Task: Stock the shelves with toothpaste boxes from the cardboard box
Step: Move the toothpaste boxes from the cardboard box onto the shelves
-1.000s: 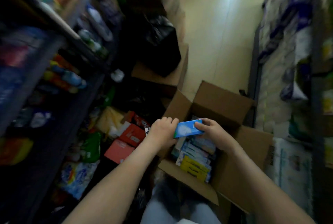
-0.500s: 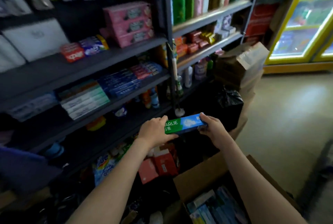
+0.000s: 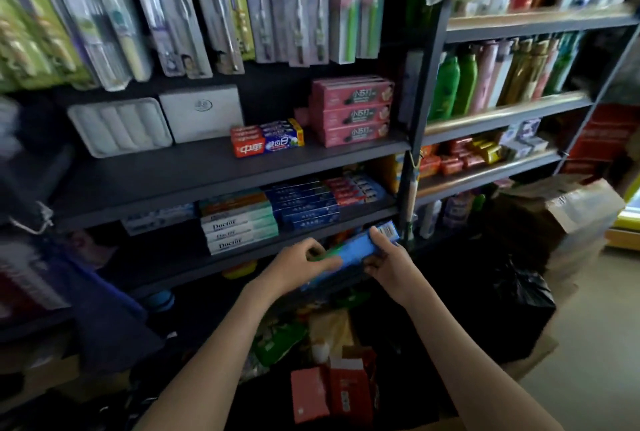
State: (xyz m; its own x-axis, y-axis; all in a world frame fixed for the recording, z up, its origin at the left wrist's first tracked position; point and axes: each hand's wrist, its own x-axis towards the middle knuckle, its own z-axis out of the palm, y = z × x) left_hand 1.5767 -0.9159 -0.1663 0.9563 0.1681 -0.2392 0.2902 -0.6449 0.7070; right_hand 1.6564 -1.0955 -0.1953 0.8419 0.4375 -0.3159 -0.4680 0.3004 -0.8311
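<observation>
A long blue-and-green toothpaste box (image 3: 356, 247) is held between both hands in front of the dark shelf unit. My left hand (image 3: 298, 266) grips its green near end, fingers curled round it. My right hand (image 3: 388, 257) grips its blue far end near the barcode. The box tilts up to the right, just below the shelf (image 3: 249, 250) that carries stacked white-green toothpaste boxes (image 3: 239, 226) and blue toothpaste boxes (image 3: 304, 203). The cardboard box is out of view.
The upper shelf (image 3: 173, 171) bears red-blue boxes (image 3: 266, 141) and pink boxes (image 3: 353, 112). Toothbrush packs (image 3: 214, 8) hang above. Bottles (image 3: 485, 80) fill the right bay. A black bag (image 3: 509, 295) and red packs (image 3: 332, 392) sit on the floor.
The view has swung from the cardboard box up to the shelves. Both hands have carried the toothpaste box up and forward, close to the toothpaste shelf, and tilted it.
</observation>
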